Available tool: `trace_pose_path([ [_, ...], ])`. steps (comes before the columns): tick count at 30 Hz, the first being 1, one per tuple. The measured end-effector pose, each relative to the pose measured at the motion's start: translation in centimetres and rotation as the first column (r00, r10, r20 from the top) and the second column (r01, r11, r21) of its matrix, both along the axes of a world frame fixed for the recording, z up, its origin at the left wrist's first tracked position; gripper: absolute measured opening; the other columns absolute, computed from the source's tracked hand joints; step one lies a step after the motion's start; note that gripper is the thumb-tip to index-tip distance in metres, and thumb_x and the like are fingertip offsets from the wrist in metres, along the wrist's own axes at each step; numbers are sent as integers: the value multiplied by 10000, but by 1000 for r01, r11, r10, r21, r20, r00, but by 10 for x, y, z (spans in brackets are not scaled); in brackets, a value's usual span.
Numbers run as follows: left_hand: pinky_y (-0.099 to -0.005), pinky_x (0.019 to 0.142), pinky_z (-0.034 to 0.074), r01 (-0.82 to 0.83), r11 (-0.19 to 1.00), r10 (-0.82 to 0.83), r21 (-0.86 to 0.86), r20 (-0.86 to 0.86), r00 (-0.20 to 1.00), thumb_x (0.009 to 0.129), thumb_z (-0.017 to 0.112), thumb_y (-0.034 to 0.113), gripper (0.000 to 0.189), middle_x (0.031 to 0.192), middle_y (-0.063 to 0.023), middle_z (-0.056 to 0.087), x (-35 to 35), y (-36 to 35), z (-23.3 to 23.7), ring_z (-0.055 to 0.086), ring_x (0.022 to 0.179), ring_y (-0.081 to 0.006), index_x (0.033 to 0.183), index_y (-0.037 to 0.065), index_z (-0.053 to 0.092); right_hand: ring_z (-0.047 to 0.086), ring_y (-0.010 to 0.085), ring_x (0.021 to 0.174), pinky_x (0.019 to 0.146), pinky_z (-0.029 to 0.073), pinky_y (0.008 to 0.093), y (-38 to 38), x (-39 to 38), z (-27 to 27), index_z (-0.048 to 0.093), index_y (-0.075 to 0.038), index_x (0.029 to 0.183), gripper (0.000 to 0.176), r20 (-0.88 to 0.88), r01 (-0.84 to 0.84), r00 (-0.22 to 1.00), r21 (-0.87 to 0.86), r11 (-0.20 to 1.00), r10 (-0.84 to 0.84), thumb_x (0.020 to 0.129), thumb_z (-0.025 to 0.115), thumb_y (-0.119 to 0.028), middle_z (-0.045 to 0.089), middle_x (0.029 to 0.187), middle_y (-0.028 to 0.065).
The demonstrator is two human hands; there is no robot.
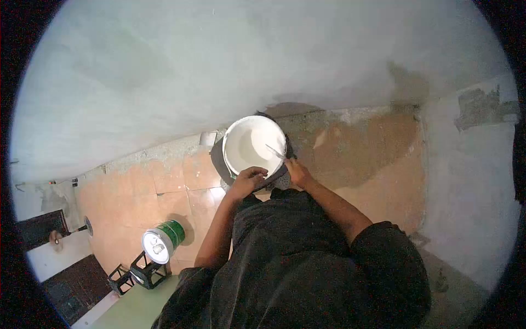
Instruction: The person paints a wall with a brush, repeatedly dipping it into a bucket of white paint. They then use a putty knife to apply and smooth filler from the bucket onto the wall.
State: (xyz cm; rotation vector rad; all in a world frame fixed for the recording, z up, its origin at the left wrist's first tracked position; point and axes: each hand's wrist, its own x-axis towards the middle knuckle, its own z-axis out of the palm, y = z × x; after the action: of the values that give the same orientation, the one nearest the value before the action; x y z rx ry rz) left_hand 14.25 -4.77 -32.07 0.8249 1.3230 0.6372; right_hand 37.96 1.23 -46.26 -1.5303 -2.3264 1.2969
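A white bucket [229, 143] with pale white paste [263, 143] inside stands in front of me, on or in something dark. My left hand [249, 181] rests at its near rim, with bent fingers over the edge. Closed round a handle, my right hand [297, 171] is at the bucket's right side. The thin blade of a putty knife [275, 151] reaches from it over the rim into the bucket. That blade is seen almost edge-on, so its width does not show.
A pale plastered wall [219, 60] rises beyond the bucket, and another wall [466, 181] bounds the right. On the tiled floor [131, 192] at left stands a green-and-white bucket [174, 232]. Near it are black frame stands [148, 274] and a pale green surface [131, 307].
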Motion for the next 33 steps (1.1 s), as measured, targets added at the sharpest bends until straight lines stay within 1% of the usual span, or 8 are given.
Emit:
trace_pose_path([
  [7,-318,951,456,43,999,-43,-8,5,999,915,546,107,251,1127,-103,641,5,5,-5,598,1076,-194,1128,0,624,544,409,1081,915,466,451,8,-7,20,445,11,1324,430,246,-176,957,64,982,156,898,414,-42,523,1161,250],
  [17,-333,957,459,-1,998,0,-62,-15,1000,940,498,122,270,1120,-110,650,7,10,13,601,1072,-221,1145,-7,616,583,406,1054,916,468,450,13,-3,-8,499,-10,1291,527,-115,-26,992,200,979,50,764,505,8,587,1136,263],
  [19,-335,957,463,65,998,-65,-17,-17,998,945,492,134,283,1127,-117,646,8,12,20,602,1073,-218,1161,-7,610,592,372,1043,883,472,433,15,-7,-4,540,-13,1249,469,-162,199,960,-169,965,-227,780,518,-6,582,1150,261],
  [23,-325,932,483,94,995,-93,38,-26,995,976,507,178,283,1137,-108,643,6,14,17,605,1054,-201,1178,5,607,637,291,918,809,489,392,16,-21,0,595,23,1109,308,-290,386,843,-261,885,-454,876,628,-174,644,947,156],
  [24,-328,920,480,86,996,-85,31,-40,996,954,522,162,288,1128,-114,649,6,14,20,608,1043,-198,1173,-3,612,637,291,918,809,489,392,19,0,-57,595,24,1109,308,-306,376,843,-251,892,-442,876,628,-174,644,947,156],
  [26,-331,912,472,89,995,-86,47,-60,995,932,543,166,303,1121,-128,659,9,14,26,612,1041,-206,1163,-13,622,624,191,789,685,497,342,27,5,-168,600,17,1091,312,-449,-53,530,-864,501,-719,914,636,-238,632,851,86],
  [29,-322,908,470,113,993,-109,27,-126,986,939,539,181,299,1114,-131,665,6,11,20,612,1042,-206,1160,1,632,574,134,699,577,464,290,30,-20,41,608,8,1093,262,-305,125,720,-826,549,-623,934,610,-201,611,827,63],
  [33,-302,797,486,151,988,-147,35,-84,985,943,566,258,329,1066,-115,667,0,9,21,601,970,-163,1165,28,639,499,103,612,491,405,246,25,-34,57,520,4,1201,342,-524,-28,518,-800,599,-676,940,607,-199,583,860,51],
])
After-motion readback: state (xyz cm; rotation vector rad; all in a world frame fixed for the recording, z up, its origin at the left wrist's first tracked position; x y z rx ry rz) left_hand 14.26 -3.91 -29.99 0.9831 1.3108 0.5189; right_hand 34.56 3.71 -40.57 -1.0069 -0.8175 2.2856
